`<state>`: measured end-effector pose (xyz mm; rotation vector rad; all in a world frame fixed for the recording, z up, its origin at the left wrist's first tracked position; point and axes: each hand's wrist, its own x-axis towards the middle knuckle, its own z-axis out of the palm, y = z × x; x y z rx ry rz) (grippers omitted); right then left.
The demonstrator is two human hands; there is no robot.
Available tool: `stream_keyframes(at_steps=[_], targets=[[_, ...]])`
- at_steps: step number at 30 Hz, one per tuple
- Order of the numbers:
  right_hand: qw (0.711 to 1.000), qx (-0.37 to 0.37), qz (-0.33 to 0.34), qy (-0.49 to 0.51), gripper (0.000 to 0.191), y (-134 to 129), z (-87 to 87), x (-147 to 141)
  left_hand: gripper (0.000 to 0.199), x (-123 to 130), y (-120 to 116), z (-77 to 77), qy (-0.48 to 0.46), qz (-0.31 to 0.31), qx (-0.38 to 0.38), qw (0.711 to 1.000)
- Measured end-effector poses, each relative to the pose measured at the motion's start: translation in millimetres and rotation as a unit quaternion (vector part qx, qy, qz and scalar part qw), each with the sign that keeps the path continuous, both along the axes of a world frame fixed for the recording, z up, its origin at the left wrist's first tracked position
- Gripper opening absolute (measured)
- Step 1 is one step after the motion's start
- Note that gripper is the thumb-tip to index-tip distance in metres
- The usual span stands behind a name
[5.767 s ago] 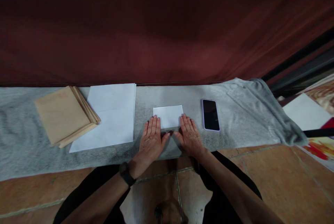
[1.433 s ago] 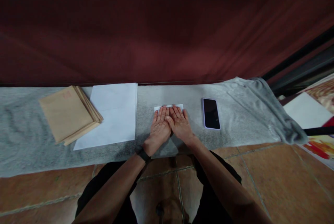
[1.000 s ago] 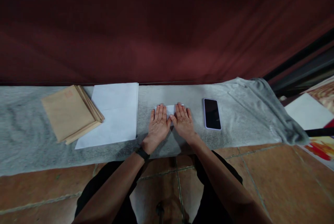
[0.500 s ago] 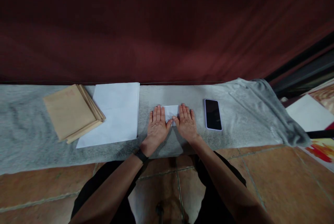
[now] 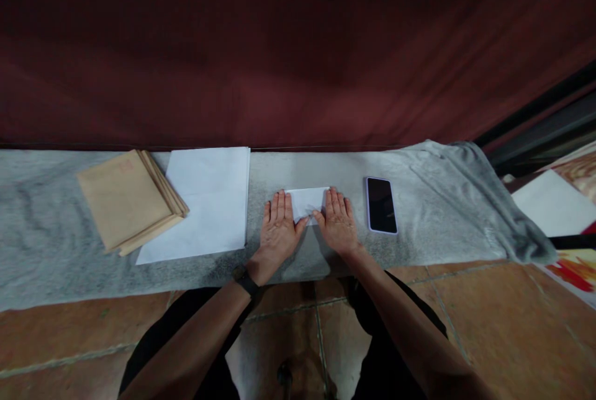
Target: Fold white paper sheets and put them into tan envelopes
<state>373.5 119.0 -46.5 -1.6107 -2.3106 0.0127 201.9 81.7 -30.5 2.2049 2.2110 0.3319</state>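
Between my two hands a small folded white sheet of paper (image 5: pixel 307 200) lies flat on the grey cloth. My left hand (image 5: pixel 280 226) rests flat over its left end, fingers stretched forward and thumb pointing inward. Over the right end lies my right hand (image 5: pixel 338 223), also flat with its fingers out. Both thumbs come close together at the paper's near edge. The ends of the paper are hidden under the fingers. A dark watch (image 5: pixel 245 278) is on my left wrist.
A stack of large white paper sheets (image 5: pixel 209 195) lies to the left, partly under several brown paper envelopes (image 5: pixel 125 198). A phone (image 5: pixel 381 204) with a dark screen lies right of my hands. The grey cloth (image 5: pixel 433 213) covers the narrow surface, with a dark red curtain (image 5: pixel 279 102) behind.
My hands have spread slightly apart along the paper, the right one shifting rightward and the left a little leftward. More of the white paper shows between them.
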Motion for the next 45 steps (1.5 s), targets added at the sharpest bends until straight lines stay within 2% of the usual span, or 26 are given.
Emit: stream_keyframes(at_steps=[11, 23, 39, 45], targets=[[1.000, -0.003, 0.001, 0.004, 0.074, -1.7, -1.3, 11.2, 0.080, -1.9, -7.6, 3.3, -0.016, -0.003, 0.003, 1.000], [1.000, -0.009, 0.000, 0.000, 0.072, -2.0, -0.4, 14.7, 0.078, -8.2, -17.3, -0.5, -0.020, -0.023, 0.023, 0.999], [1.000, -0.009, 0.001, -0.001, 0.069, -1.2, -0.4, 18.2, 0.081, -10.8, -37.5, 2.8, -0.017, -0.030, 0.007, 0.999], [1.000, -0.015, -0.001, 0.005, 0.070, -1.6, 0.2, 18.8, 0.078, -1.9, -47.4, 7.1, -0.011, -0.073, -0.001, 0.997]])
